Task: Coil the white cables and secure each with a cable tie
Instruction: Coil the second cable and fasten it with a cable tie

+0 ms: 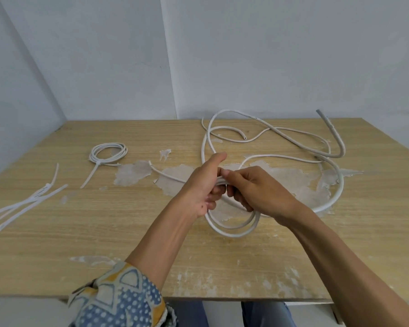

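Observation:
A long white cable [291,138] sprawls in loose loops over the right half of the wooden table [128,232]. Part of it forms a small coil [234,228] hanging below my hands at the table's middle. My left hand [204,187] grips the top of that coil, thumb raised. My right hand [253,190] pinches the same strands right beside it, fingers curled under. One free cable end [151,164] sticks out to the left. A finished white coil [108,152], bound with a cable tie [90,174], lies at the back left.
Several loose white cable ties [26,204] lie at the left edge of the table. The tabletop has patches of peeled veneer [132,172] in the middle. A pale wall stands right behind the table. The near table edge is just below my forearms.

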